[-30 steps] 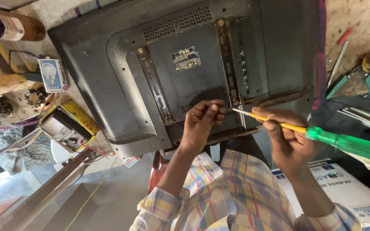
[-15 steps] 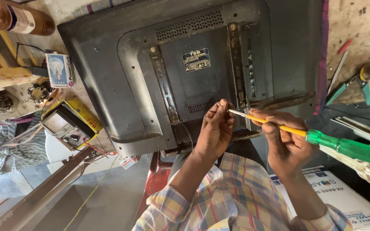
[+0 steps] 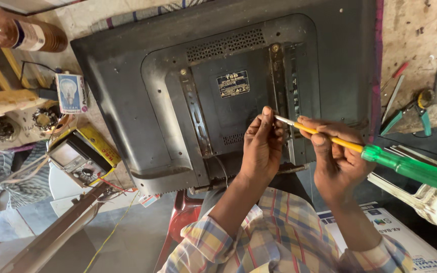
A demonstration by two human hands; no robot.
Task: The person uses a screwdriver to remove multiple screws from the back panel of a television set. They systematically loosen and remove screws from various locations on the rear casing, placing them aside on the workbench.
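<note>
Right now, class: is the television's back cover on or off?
On. The dark back cover hides the set's inside; its vents and label show, while both hands hold a screwdriver.

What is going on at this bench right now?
A person in a plaid shirt works on the back of a flat-screen television lying face down. The right hand holds a screwdriver with a green handle and yellow shaft by the shaft, its tip pointing at the fingertips of the left hand, which pinch at the tip; whether a screw is there is too small to tell. A multimeter, a brown bottle and green-handled pliers lie around.
</note>
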